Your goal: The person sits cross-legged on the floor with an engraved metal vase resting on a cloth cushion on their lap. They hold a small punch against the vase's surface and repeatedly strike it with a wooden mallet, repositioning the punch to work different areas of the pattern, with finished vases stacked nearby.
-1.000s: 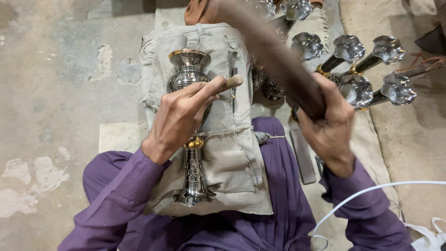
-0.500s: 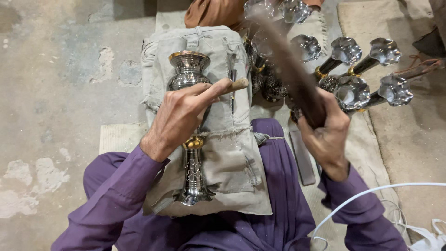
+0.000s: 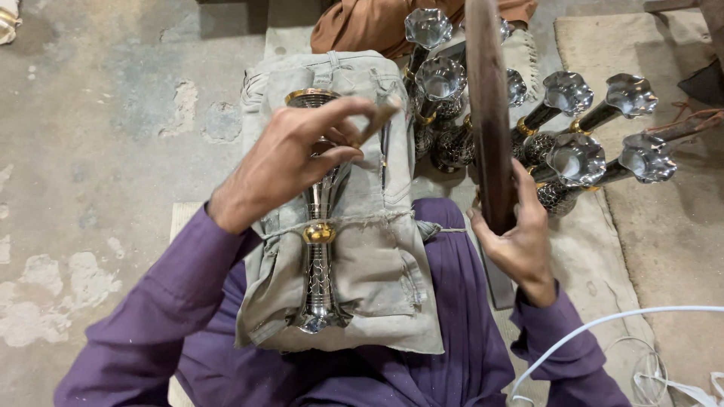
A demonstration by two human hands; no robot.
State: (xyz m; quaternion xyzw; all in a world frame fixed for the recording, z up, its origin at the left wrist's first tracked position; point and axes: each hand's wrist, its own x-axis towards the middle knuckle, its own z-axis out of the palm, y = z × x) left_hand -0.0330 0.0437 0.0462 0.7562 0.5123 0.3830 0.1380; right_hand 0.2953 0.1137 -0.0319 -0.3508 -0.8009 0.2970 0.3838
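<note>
Centre frame: your left hand (image 3: 290, 162) is pinching a punch (image 3: 377, 119) on the vase (image 3: 318, 249); right hand (image 3: 520, 241) is gripping a raised mallet (image 3: 489, 113). An off-line blow risks fingers.

vase (image 3: 319, 249) on cloth (image 3: 377, 256) | goblets (image 3: 573, 151) right, behind
</note>
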